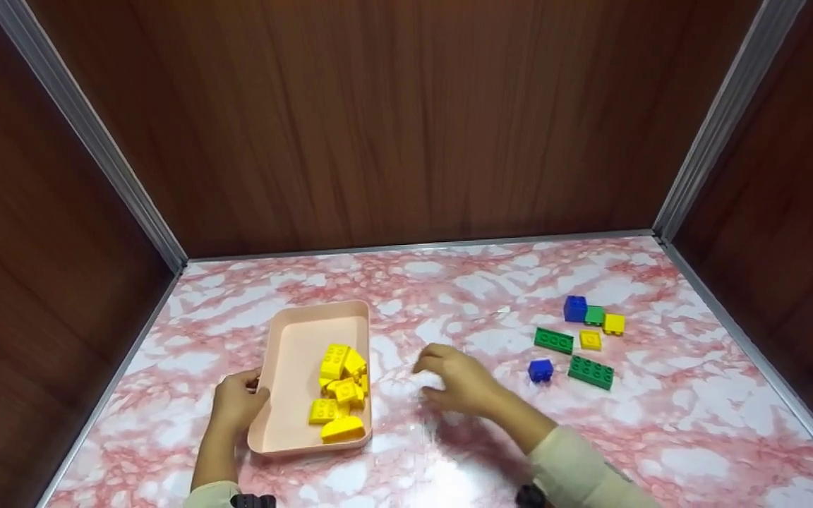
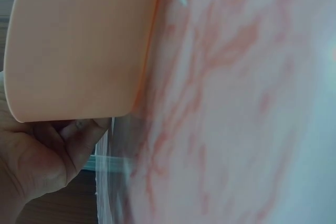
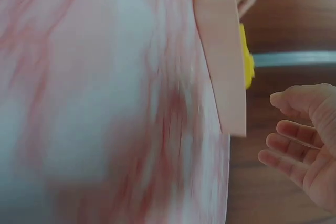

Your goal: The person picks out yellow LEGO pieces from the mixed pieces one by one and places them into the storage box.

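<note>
My left hand [image 1: 236, 402] grips the left rim of a peach-coloured tray [image 1: 283, 374], thumb over the edge and fingers outside, under the wall. In the left wrist view the curled fingers [image 2: 86, 135] show against the tray's outer wall [image 2: 79, 51]. Several yellow toy bricks [image 1: 344, 391] lie heaped along the tray's right side. Just right of the tray, my right hand [image 1: 459, 381] is held over the table, fingers loosely bent and apart from the thumb. Nothing is between its fingers [image 3: 289, 135] in the right wrist view.
At the right of the marbled table [image 1: 449, 282] lie loose bricks: a tall blue one [image 1: 575, 308], a small blue one [image 1: 540, 370], a small green one [image 1: 594, 315], larger green ones [image 1: 591, 372], and yellow ones [image 1: 613, 324]. Brown wooden panels [image 1: 406, 127] enclose the back and sides.
</note>
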Action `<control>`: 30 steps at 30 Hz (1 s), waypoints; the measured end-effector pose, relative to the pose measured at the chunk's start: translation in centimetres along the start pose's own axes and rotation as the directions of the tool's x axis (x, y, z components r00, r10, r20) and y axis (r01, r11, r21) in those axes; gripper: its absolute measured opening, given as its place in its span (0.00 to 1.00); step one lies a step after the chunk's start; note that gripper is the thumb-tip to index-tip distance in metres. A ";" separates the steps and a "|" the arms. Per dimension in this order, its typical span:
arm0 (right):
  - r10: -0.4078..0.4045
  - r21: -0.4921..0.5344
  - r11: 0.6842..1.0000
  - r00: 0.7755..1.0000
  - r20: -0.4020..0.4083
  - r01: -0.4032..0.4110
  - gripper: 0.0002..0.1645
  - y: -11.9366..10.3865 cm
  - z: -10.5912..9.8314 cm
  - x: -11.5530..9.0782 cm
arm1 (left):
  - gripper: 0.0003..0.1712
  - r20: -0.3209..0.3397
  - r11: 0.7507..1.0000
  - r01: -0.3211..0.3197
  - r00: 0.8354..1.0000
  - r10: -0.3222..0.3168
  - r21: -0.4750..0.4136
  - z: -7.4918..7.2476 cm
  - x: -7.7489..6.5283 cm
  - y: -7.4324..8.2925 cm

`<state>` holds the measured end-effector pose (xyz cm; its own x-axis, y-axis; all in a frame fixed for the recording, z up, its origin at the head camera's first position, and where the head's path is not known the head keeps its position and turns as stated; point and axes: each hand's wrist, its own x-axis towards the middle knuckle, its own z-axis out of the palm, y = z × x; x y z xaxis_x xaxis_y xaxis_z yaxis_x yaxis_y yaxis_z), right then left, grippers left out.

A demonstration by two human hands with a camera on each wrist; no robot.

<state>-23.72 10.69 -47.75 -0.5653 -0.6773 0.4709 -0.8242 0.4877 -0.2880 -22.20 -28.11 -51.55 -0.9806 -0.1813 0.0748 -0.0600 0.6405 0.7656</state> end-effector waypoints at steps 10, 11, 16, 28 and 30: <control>0.164 -0.004 0.986 0.986 -0.018 -0.164 0.15 3.3 -4.5 -3.6 | 0.25 0.016 1.000 0.008 1.000 -0.008 0.006 -0.2 0.0 0.1; 0.180 -0.012 0.983 0.983 -0.020 -0.181 0.15 3.6 -5.0 -3.9 | 0.25 0.018 1.000 0.008 1.000 -0.008 0.008 -0.2 0.0 0.1; 0.235 -0.064 0.970 0.972 -0.023 -0.236 0.15 5.6 -6.9 -5.8 | 0.24 0.009 1.000 -0.005 1.000 0.005 0.008 0.0 0.0 0.2; 0.483 -0.115 0.869 0.875 -0.019 -0.482 0.14 10.5 -10.5 -10.6 | 0.24 0.006 1.000 -0.011 1.000 0.011 0.022 -0.1 0.0 0.2; 0.539 -0.122 0.836 0.842 -0.010 -0.536 0.16 11.4 -11.1 -11.4 | 0.24 0.008 1.000 -0.008 1.000 0.008 0.019 -0.1 0.0 0.1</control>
<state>-26.28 30.06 -47.11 -0.9198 -0.3024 0.2499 -0.3816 0.8376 -0.3909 -22.18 -28.09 -51.40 -0.9825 -0.1701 0.0756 -0.0557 0.6559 0.7528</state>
